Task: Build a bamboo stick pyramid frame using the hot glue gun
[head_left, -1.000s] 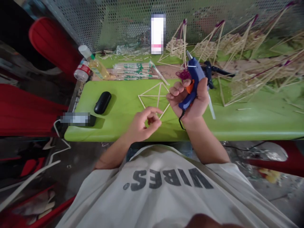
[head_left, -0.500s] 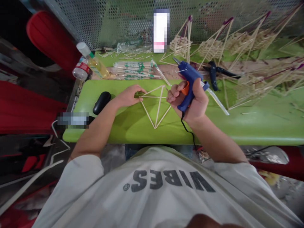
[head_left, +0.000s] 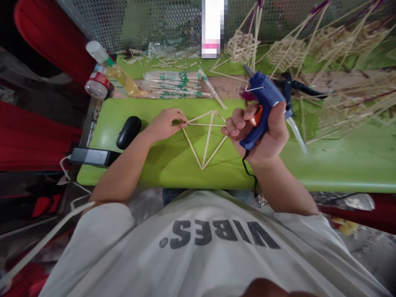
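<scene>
A frame of thin wooden sticks [head_left: 208, 140] rests on the green table, its lowest corner toward me. My left hand [head_left: 167, 124] pinches the frame's left corner between thumb and fingers. In my right hand [head_left: 262, 132] is a blue glue gun [head_left: 266, 93] with an orange trigger, its nozzle pointing up and away to the left. The fingertips of that hand are at the frame's right corner and hide it; whether they grip it cannot be made out.
Packs of sticks [head_left: 176, 84], bottles [head_left: 122, 80] and a phone [head_left: 213, 29] stand behind. A black case [head_left: 129, 132] lies left. Black-handled pliers [head_left: 289, 86] and finished stick structures [head_left: 286, 53] are at the back right.
The view has shifted, so the things at the back sit higher. My right hand and the glue gun have moved right. My left hand still pinches the frame's left corner.
</scene>
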A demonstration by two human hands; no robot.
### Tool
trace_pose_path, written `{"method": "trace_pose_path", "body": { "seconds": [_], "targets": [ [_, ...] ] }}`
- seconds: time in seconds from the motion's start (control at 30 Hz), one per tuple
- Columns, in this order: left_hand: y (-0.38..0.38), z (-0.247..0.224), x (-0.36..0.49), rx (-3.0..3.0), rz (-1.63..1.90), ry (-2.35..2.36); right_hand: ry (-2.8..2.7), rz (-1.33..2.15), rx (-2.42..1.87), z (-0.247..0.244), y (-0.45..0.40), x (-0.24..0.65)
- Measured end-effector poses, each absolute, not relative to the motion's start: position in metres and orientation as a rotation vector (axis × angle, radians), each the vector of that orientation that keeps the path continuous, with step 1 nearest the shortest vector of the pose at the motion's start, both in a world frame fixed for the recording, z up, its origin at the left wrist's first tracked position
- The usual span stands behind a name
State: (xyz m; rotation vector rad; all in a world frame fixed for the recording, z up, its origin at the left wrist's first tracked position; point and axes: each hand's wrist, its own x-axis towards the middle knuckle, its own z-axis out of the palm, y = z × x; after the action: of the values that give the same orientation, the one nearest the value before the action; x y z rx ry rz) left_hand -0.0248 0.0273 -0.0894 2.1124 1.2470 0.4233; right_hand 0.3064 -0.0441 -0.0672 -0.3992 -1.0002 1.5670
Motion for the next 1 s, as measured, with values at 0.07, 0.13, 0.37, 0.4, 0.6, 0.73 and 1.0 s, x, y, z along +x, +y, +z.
{"method": "trace_pose_path", "body": {
  "seconds": [0.07, 0.13, 0.37, 0.4, 0.6, 0.73, 1.0],
  "targets": [
    [0.028, -0.092, -0.025, 2.117, 0.41, 1.249, -1.01, 1.541, -0.428, -0.064, -0.046, 0.31],
    [0.029, -0.095, -0.026, 2.124, 0.403, 1.257, -0.994, 1.483, -0.49, -0.06, -0.05, 0.311],
    [0.029, -0.102, -0.029, 2.174, 0.439, 1.239, -0.817, 1.158, -0.801, -0.059, -0.063, 0.312],
    [0.028, -0.102, -0.029, 2.168, 0.436, 1.242, -0.808, 1.141, -0.808, -0.061, -0.063, 0.314],
    [0.029, -0.104, -0.032, 2.174, 0.477, 1.224, -0.848, 1.1, -0.759, -0.088, -0.059, 0.326],
    [0.032, -0.11, -0.034, 2.208, 0.481, 1.227, -0.786, 0.974, -0.868, -0.099, -0.057, 0.329],
    [0.032, -0.113, -0.036, 2.199, 0.514, 1.21, -0.786, 0.859, -1.02, -0.112, -0.063, 0.346]
  ]
}}
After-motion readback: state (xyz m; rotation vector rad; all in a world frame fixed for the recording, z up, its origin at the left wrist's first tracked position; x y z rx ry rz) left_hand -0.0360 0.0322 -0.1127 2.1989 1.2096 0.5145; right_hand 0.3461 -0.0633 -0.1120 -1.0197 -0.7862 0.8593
